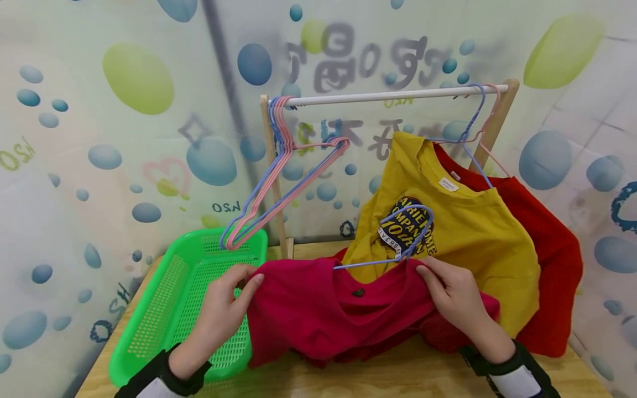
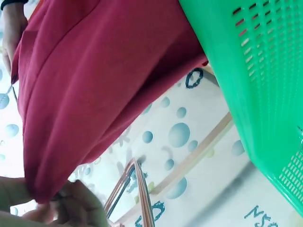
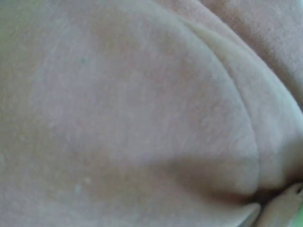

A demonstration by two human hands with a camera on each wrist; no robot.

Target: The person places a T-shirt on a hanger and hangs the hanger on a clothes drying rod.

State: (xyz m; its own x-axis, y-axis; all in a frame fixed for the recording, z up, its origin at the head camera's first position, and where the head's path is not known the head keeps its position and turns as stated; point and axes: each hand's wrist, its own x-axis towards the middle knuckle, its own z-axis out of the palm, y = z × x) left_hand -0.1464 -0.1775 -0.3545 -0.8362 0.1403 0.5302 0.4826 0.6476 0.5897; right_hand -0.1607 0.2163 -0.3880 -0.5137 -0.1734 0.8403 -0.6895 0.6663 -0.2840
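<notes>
A crimson T-shirt (image 1: pixel 308 309) hangs between both hands, its neckline facing up. Its left shoulder is pinched by my left hand (image 1: pixel 221 309), which also shows in the left wrist view gripping the cloth (image 2: pixel 90 85). On the other side, my right hand (image 1: pixel 455 296) pinches the shirt near the collar, thumb in front. A blue hanger (image 1: pixel 410 251) sits in the neck opening with its hook sticking up; its lower part is hidden inside the shirt. Washed-out, blurred cloth (image 3: pixel 132 104) fills most of the right wrist view.
A rack with a white rod (image 1: pixel 368 98) stands behind. Pink and blue hangers (image 1: pixel 278 166) hang at its left end. A yellow T-shirt (image 1: pixel 468 232) and a red garment (image 1: pixel 552 265) hang at the right. On the wooden table (image 1: pixel 398 376), a green basket (image 1: pixel 141 315) stands left.
</notes>
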